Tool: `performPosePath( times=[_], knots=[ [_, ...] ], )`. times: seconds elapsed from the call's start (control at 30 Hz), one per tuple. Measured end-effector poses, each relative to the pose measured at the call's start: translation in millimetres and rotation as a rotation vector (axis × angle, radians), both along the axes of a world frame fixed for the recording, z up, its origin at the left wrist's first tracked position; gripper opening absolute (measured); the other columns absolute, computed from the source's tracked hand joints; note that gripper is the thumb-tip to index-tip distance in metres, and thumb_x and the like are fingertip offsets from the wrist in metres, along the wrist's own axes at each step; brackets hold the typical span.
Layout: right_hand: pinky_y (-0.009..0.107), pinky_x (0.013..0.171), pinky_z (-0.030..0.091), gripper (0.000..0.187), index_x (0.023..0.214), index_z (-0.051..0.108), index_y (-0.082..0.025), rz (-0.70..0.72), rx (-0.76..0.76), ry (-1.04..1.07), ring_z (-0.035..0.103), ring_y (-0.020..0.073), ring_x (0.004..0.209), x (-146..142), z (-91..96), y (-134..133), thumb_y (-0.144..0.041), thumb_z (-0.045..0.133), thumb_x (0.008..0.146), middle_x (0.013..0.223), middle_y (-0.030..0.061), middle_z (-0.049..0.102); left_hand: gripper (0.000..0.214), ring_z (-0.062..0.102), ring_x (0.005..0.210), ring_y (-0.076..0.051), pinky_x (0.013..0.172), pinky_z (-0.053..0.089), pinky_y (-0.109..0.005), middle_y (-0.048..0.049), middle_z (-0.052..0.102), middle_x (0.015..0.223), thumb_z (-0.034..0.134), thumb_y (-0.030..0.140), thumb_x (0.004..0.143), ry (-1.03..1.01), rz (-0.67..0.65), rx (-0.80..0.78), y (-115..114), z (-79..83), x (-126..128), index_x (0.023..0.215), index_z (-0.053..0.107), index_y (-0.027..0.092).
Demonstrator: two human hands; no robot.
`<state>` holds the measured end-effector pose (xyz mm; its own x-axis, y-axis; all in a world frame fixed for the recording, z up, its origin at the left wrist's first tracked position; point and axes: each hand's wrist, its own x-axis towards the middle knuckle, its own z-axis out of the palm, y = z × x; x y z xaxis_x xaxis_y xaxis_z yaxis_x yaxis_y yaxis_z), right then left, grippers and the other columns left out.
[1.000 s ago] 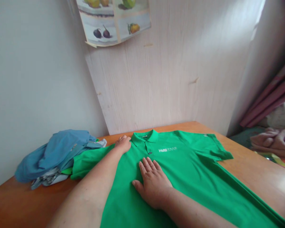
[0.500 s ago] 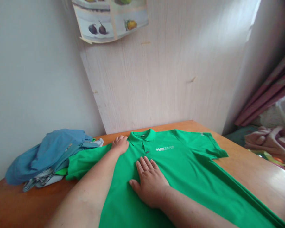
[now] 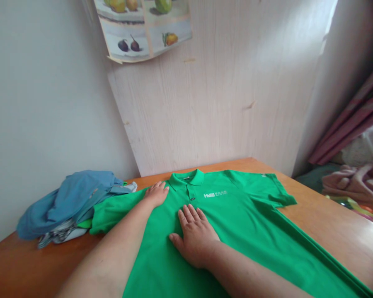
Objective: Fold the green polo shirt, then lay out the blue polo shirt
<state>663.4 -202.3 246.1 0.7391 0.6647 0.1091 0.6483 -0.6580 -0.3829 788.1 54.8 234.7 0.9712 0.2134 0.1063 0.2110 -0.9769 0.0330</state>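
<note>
A green polo shirt (image 3: 236,223) lies spread face up on the wooden table (image 3: 326,215), its collar toward the far edge and white lettering on the chest. Flat on the front of the shirt, just below the button placket, rests my right hand (image 3: 196,236) with the fingers stretched out and the thumb apart. My left hand (image 3: 156,193) lies on the shirt's shoulder, left of the collar, fingers extended over the cloth. Neither hand grips the fabric. The shirt's lower part runs out of view at the bottom.
A heap of blue and grey clothes (image 3: 71,203) sits on the table at the left, touching the shirt's sleeve. Behind the table stands a pale wood panel (image 3: 211,111) with a fruit picture (image 3: 143,33). Pink bedding (image 3: 354,182) and a curtain (image 3: 351,120) are at the right.
My left hand has shifted slightly and its fingers lie flatter on the shoulder. The right hand stays in place. The view has tilted up a little.
</note>
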Motion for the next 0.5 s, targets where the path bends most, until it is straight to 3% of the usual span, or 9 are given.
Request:
performPosePath(
  times=[0.1,0.23,0.37,0.5],
  knots=[
    [0.054,0.123,0.008,0.087,0.158,0.026,-0.010,0.004,0.001,0.003,0.007,0.0307,0.153,0.3,1.2,-0.4,-0.070,0.020,0.096,0.165,0.0145,0.015,0.063,0.033,0.148,-0.030,0.117,0.028,-0.046,-0.0121,0.038,0.159,0.029,0.054,0.098,0.017,0.001,-0.022,1.9,1.1,3.7,0.149,0.044,0.019],
    [0.054,0.123,0.008,0.087,0.159,0.025,-0.011,0.007,-0.008,0.011,0.006,0.0307,0.153,0.9,1.8,-0.4,-0.070,0.021,0.096,0.165,0.0141,0.015,0.054,0.043,0.142,-0.023,0.114,0.034,-0.035,-0.0129,0.051,0.150,0.028,0.043,0.101,-0.021,-0.014,-0.032,7.6,15.9,2.6,0.141,0.052,0.016],
    [0.053,0.123,0.007,0.086,0.159,0.024,-0.010,0.004,-0.015,0.007,0.006,0.0304,0.154,0.7,2.1,-0.1,-0.068,0.023,0.096,0.165,0.0144,0.014,0.048,0.054,0.132,-0.022,0.108,0.039,-0.032,-0.0125,0.061,0.138,0.023,0.034,0.102,-0.063,0.008,-0.026,14.7,31.3,-14.9,0.128,0.060,0.017],
    [0.053,0.123,0.007,0.084,0.159,0.025,-0.010,0.002,-0.024,0.007,0.006,0.0304,0.154,1.0,1.5,0.2,-0.067,0.026,0.096,0.165,0.0144,0.014,0.051,0.050,0.136,-0.022,0.110,0.036,-0.032,-0.0146,0.057,0.143,0.023,0.037,0.103,-0.030,0.038,-0.017,14.6,27.7,-41.5,0.134,0.056,0.015]
  ],
)
